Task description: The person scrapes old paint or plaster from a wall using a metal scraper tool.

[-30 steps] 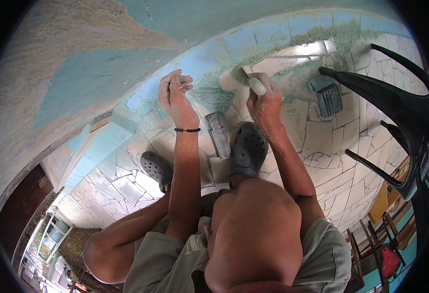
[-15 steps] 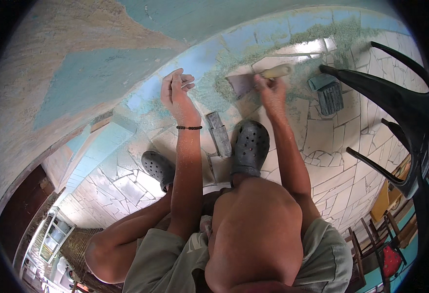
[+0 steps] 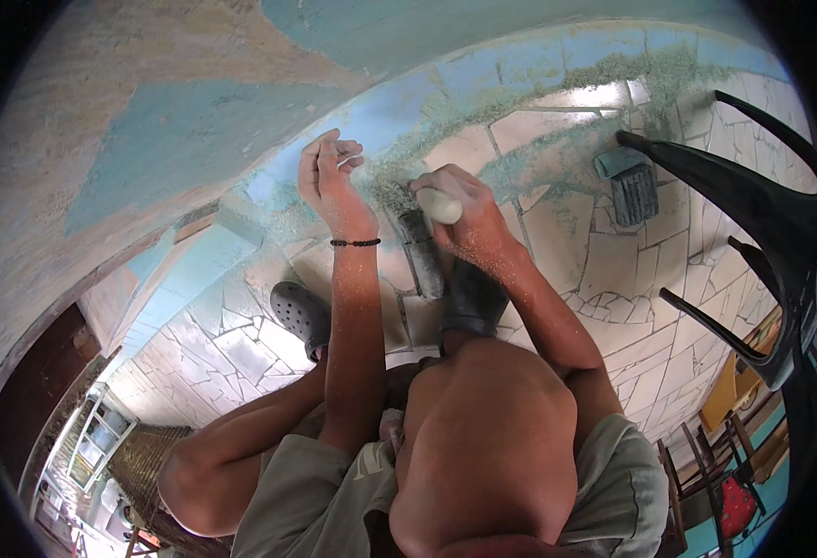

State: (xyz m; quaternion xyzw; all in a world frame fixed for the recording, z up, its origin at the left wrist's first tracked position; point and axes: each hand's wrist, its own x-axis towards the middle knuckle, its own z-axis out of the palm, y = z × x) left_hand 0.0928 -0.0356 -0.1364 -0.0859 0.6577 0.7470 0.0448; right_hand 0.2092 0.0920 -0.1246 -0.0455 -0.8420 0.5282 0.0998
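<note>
My right hand (image 3: 473,219) is closed around the pale handle of a scraper (image 3: 441,206), above the floor by the wall's foot. Its blade is mostly hidden from this view. Beside it lies a small heap of greenish paint dust (image 3: 391,195). A dark grey, long block-like piece (image 3: 419,256) rests on the floor just below the scraper and my right hand. My left hand (image 3: 337,181), dusty and wearing a dark bead bracelet, hovers near the blue wall base with its fingers loosely bent and apart, nothing visible in it.
Greenish dust and flakes (image 3: 613,70) lie along the curved wall base. A teal and dark grey brush-like block (image 3: 633,193) rests on the broken-tile floor (image 3: 604,260). Black chair legs (image 3: 724,177) reach in from the right. My dark clog (image 3: 301,314) stands at left.
My right hand has swept the scraper left and nearer to me, leaving bare tile and gathering dust by the long grey piece. My left hand has barely moved.
</note>
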